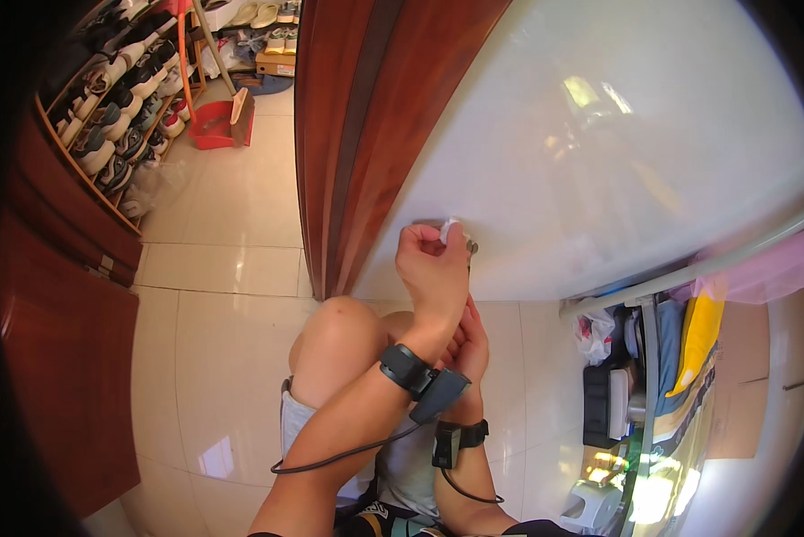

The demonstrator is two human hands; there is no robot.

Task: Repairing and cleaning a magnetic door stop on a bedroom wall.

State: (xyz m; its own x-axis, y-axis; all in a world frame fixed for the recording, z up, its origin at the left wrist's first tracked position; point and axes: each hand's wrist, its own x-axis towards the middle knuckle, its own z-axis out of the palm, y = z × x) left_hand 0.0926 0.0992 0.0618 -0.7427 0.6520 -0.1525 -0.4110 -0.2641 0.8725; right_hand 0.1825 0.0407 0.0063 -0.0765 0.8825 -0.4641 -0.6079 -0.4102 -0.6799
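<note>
My left hand (431,271) is raised against the white wall (545,197), its fingers pinching a small crumpled white piece that looks like tissue (450,231). Just beside its fingertips, a small round metal fitting (473,246) sticks out from the wall. Below and behind the left wrist is my right hand (470,347), with its fingers curled in; the left arm partly covers it, and whatever it may hold is hidden. Each wrist wears a black strap with a dark device and a cable.
A red-brown wooden door frame (353,134) rises left of my hands. Beyond it are a shoe rack (120,116) and a red dustpan (214,125). A brown door (71,385) stands at the left. On the right are a rack with hanging clothes (699,331) and a grey stool (592,506).
</note>
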